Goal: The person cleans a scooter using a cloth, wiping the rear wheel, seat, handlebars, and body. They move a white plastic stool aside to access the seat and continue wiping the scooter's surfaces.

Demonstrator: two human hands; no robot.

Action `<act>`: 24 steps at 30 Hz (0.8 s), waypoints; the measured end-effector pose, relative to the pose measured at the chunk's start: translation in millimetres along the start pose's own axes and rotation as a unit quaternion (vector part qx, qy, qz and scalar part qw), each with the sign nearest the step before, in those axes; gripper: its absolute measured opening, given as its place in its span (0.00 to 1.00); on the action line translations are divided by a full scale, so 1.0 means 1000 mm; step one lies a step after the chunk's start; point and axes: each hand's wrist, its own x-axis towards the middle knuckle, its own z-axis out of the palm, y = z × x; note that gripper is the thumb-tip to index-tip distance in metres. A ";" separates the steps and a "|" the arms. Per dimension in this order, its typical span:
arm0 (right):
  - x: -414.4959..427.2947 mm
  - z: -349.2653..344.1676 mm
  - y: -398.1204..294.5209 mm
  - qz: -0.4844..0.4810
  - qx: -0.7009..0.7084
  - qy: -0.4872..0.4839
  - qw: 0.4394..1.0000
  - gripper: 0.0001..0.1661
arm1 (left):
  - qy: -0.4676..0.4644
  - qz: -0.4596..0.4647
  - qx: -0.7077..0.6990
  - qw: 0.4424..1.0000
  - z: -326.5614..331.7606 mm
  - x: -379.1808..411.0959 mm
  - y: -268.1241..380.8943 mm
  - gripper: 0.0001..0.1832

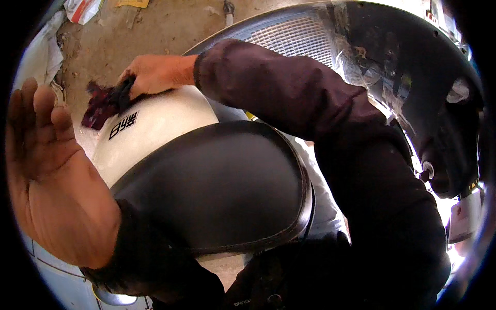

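The padded black seat point(217, 186) of what looks like a scooter lies in front of me, with stitching along its rim. Beyond it curves a cream body panel point(162, 124) bearing black writing. My right hand point(151, 75) reaches across to the panel's far upper edge and grips a crumpled dark red and black cloth point(102, 106), which hangs at the edge beside the writing. My left hand point(62, 170) is raised at the left, palm showing and dirt-stained, with nothing in it. Its dark sleeve overlaps the seat's lower left part.
A large glossy dark curved panel point(387, 46), with a meshed area point(294, 37), arches across the upper right. Brown ground point(170, 23) shows behind the scooter. White plastic sheeting point(44, 50) lies at upper left; a pale blue surface point(62, 271) is at lower left.
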 end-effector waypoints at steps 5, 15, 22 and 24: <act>-0.061 0.011 -0.065 -0.056 0.006 -0.145 0.988 0.21 | 0.410 0.031 0.259 0.874 0.055 0.016 -0.018 0.22; -0.106 -0.017 -0.003 0.017 -0.200 0.172 0.965 0.20 | 0.376 0.044 0.188 0.906 0.048 0.007 -0.007 0.21; -0.115 -0.020 0.005 0.081 -0.136 0.162 0.974 0.21 | 0.211 0.080 0.240 0.944 0.022 0.007 -0.029 0.23; -0.143 -0.015 -0.035 0.157 -0.043 0.128 0.978 0.16 | 0.276 0.068 0.247 0.926 0.049 0.008 -0.021 0.20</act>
